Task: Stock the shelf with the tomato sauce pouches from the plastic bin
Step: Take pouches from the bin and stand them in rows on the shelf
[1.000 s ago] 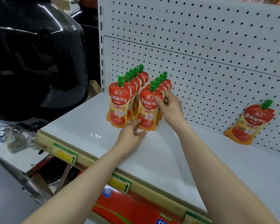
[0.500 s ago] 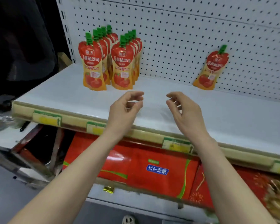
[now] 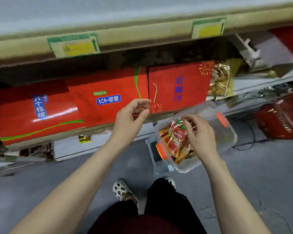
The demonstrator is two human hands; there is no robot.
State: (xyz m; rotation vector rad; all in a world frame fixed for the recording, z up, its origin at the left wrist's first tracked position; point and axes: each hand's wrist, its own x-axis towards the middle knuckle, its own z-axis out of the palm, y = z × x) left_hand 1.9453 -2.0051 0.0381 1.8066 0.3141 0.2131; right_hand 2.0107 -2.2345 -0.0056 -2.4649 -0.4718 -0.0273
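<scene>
The grey floor (image 3: 41,183) fills the lower half of your view, and you are looking almost straight down at it. Above it runs the white shelf board (image 3: 108,10) with its beige front strip (image 3: 142,33). On the level under that board lie glossy red cartons with blue labels (image 3: 108,85), side by side, and a crinkled golden snack bag (image 3: 220,81) sits just beside the right-hand carton.

The clear plastic bin with orange latches (image 3: 227,132) stands on the floor to your right, close in front of the lower shelf. The red and orange tomato sauce pouches (image 3: 174,141) are piled loosely inside it, towards its near-left end, and none of them can be seen on the shelf board from here.

Your left hand (image 3: 130,117) hangs in the air in front of the red cartons, left of the bin. Its fingers are loosely curled with the thumb near the forefinger, and it holds nothing.

Your right hand (image 3: 201,134) is over the bin, fingers bent down onto the pile. Its fingertips are at the green screw cap (image 3: 182,127) of the topmost pouch. The picture is too smeared to tell whether they already pinch it or only touch it.

Two green and yellow price tags (image 3: 74,45) are stuck on the beige strip. Your white perforated shoe (image 3: 120,190) shows below, between your forearms.
</scene>
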